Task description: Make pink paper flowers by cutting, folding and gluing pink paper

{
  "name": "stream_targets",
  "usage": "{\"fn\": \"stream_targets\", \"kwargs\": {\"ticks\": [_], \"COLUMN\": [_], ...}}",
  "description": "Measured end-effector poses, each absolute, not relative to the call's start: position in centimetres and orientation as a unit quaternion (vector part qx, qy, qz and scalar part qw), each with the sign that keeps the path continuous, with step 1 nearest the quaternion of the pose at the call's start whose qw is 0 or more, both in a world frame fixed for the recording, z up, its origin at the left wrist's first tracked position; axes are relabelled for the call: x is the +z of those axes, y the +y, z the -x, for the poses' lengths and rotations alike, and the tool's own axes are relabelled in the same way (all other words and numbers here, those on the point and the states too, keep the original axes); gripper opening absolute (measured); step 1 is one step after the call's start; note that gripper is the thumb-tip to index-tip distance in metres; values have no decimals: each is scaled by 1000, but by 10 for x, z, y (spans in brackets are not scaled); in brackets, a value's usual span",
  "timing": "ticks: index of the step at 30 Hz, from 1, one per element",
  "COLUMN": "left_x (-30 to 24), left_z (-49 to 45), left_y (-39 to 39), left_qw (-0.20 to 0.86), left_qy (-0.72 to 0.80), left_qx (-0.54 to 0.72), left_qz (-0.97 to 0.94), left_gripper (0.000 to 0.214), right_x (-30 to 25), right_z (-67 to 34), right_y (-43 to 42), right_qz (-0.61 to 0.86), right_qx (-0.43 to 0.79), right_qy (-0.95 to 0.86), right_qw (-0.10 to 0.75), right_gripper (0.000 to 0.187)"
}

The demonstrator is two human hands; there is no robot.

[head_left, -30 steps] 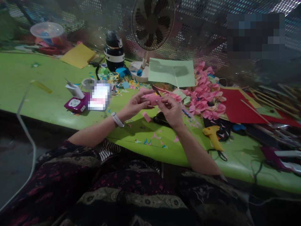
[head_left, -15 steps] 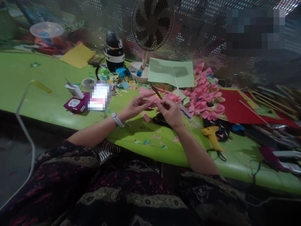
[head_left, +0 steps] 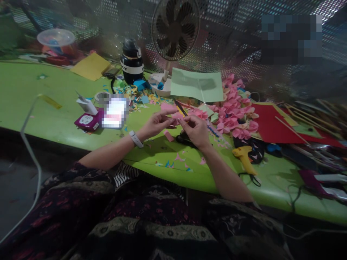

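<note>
Bottom of the frame first: wearing dark patterned clothing (head_left: 170, 216) and facing the near edge of a green table (head_left: 151, 155). Looking past scattered pink and blue scraps (head_left: 170, 164) at lower centre, and past a yellow glue gun (head_left: 246, 159) at right of centre. Wearing a white wristband (head_left: 136, 139) on the left wrist. Having a pink slip (head_left: 168, 135) lying just below the hands, and a black object (head_left: 184, 139) partly hidden beside the right hand (head_left: 197, 130), too covered to name. Holding the left hand (head_left: 156, 123) and that right one close together near the centre of the frame, pinching a small pink paper (head_left: 176, 117) between thumb and fingers on both sides, over the table. Having a phone (head_left: 115, 112) and a purple socket block (head_left: 87, 121) lying at left of centre. Seeing a slim black-and-yellow tool (head_left: 181, 108) just beyond the fingertips, then a heap of pink paper petals (head_left: 238, 112) at right of centre, beside a red sheet (head_left: 276, 124). Facing, farther up, a pale green sheet (head_left: 196, 85), a dark bottle (head_left: 132, 65) and, at top centre, a fan (head_left: 175, 30) before a perforated wall (head_left: 225, 45).
</note>
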State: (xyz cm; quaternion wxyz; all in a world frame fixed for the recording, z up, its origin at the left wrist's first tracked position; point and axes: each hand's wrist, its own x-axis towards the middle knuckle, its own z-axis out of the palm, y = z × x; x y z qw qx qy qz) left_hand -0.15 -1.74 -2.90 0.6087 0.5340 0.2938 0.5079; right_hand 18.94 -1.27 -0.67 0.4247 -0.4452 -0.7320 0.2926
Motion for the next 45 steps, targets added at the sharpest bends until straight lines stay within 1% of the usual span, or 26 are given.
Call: {"fn": "stream_targets", "kwargs": {"ticks": [7,11,14,16,21,23,25,30,38,45], "left_x": [-36,-38,-38,-36,-32,-31,-30,-25,-26,-30], "left_z": [3,3,3,3,1,-1,-3,-3,-4,-5], "left_y": [-12,-11,-12,-14,-19,-20,-20,-22,-22,-21], "left_qw": [583,572,585,595,643,668,678,679,680,681], "left_qy": [271,286,284,282,305,321,336,354,365,354], "left_qx": [508,511,502,499,468,433,405,388,385,392], "left_qz": [-573,-575,-570,-564,-524,-513,-513,-513,-507,-506], "left_gripper": [54,54,53,54,60,56,47,37,38,37], "right_x": [-11,-11,-11,-11,-12,-12,-12,-13,-12,-15], "right_z": [-190,-190,-189,-189,-186,-185,-184,-184,-182,-183], "right_y": [-10,-9,-7,-7,-10,-12,-12,-13,-13,-12], "right_qz": [450,455,441,430,417,419,419,420,436,430], "right_qx": [291,325,359,360,332,330,331,323,337,343], "right_qy": [-726,-690,-686,-694,-689,-689,-689,-693,-685,-683], "right_qw": [431,461,454,451,491,490,490,489,476,480], "right_gripper": [40,38,38,38,34,34,34,31,36,33]}}
